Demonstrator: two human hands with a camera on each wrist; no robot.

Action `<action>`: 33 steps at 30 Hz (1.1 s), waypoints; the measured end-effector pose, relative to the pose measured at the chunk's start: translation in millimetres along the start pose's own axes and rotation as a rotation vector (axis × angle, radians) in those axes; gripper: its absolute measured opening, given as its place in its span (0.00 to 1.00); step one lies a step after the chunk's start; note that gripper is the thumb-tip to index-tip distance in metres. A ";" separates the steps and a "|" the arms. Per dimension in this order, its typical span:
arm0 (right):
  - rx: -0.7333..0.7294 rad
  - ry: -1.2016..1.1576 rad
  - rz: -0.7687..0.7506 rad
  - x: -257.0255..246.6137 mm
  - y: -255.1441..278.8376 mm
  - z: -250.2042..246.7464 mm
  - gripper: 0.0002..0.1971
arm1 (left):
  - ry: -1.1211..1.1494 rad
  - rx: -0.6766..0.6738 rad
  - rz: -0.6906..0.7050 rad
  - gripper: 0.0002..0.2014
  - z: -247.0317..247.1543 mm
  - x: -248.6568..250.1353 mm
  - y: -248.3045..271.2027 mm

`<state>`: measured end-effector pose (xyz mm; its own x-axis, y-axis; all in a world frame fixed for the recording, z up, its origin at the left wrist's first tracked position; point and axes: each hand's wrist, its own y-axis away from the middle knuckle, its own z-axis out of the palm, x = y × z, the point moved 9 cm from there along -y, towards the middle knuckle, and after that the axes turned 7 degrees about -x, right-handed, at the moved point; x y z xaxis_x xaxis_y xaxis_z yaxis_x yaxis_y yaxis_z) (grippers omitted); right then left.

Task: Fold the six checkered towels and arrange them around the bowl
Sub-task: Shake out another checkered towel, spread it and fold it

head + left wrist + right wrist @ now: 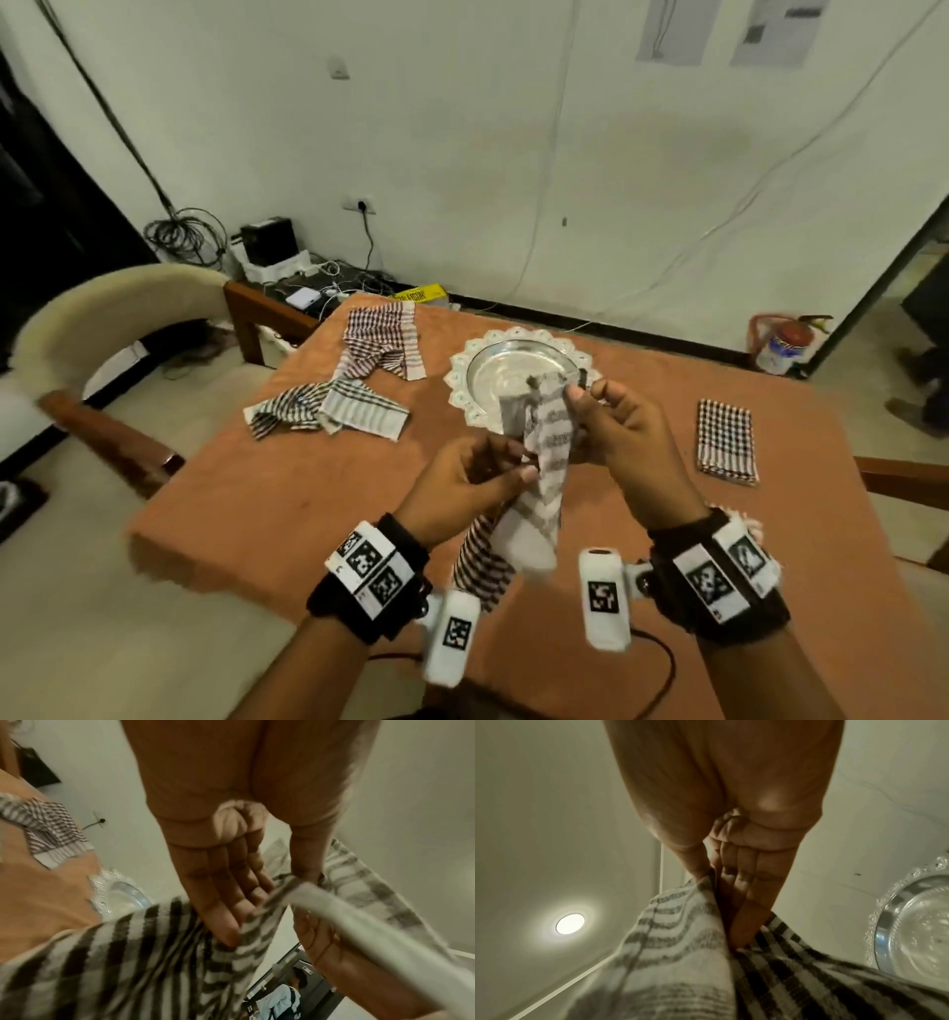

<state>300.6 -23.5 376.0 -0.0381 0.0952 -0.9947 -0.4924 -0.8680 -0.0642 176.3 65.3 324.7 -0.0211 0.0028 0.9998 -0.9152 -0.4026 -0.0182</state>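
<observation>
A checkered towel hangs in the air over the table's near half, held by both hands. My left hand pinches its edge lower down, and my right hand pinches its upper corner. In the left wrist view the thumb and fingers clamp the striped cloth. The right wrist view shows the fingers pinching the same towel. A silver bowl with a scalloped white rim sits behind the hands. One folded towel lies to the right of the bowl. Two unfolded towels lie left of it.
The table has an orange cloth cover. A cream chair stands at the left. A side table with cables and a black box is behind. A red extinguisher stands by the far wall. Another cloth edge shows behind my right wrist.
</observation>
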 end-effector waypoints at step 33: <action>0.014 0.645 0.123 80.0 18.5 85.5 0.12 | 0.110 0.210 -0.108 0.05 -175.6 -80.3 46.0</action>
<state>214.1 9.7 302.1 0.4320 -0.3191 -0.8436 -0.5293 -0.8470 0.0493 65.2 207.3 241.7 0.0180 0.1511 0.9884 -0.8109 -0.5761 0.1028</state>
